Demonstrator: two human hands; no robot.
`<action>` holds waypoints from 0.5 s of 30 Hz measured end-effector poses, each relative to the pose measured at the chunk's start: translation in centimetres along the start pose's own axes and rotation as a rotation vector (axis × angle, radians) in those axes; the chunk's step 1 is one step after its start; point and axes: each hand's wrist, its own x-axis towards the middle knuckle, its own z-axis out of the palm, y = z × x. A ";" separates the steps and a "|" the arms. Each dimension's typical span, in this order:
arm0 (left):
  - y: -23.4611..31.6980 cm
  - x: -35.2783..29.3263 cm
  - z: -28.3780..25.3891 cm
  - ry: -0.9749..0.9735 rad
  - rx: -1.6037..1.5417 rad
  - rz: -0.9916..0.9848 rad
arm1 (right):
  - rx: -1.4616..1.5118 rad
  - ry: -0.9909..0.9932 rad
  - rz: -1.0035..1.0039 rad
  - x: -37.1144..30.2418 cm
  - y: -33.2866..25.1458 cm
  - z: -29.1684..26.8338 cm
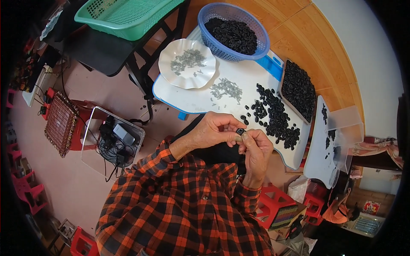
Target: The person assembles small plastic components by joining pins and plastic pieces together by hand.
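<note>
Just off the near edge of the white table (194, 100), both my hands meet at a small black oval piece (241, 132). The fingertips of my left hand (213, 130) pinch it from one side, and those of my right hand (256, 151) grip it from the other, covering much of it. Beyond them a loose spread of similar black pieces (277, 119) lies on the tabletop. A little heap of small clear pieces (226, 89) sits to its left. More clear bits rest in a white wavy-rimmed plate (168, 70).
At the table's back stands a blue-purple basket (205, 40) of black pieces; a filled tray (308, 113) lies right of it. A green basket (132, 30) rests on a black table (98, 53). On the floor at left is a clear bin (92, 153) of cables. Red stools (273, 200) stand at right.
</note>
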 end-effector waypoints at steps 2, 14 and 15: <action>0.2 -0.1 0.1 0.007 -0.042 -0.006 | 0.061 -0.039 0.008 0.1 0.1 -0.2; 0.8 -0.8 0.1 -0.018 -0.047 -0.007 | 0.197 -0.191 0.062 0.9 1.1 -1.3; 0.8 -0.8 0.1 -0.027 -0.039 -0.020 | 0.218 -0.193 0.080 1.0 1.3 -1.4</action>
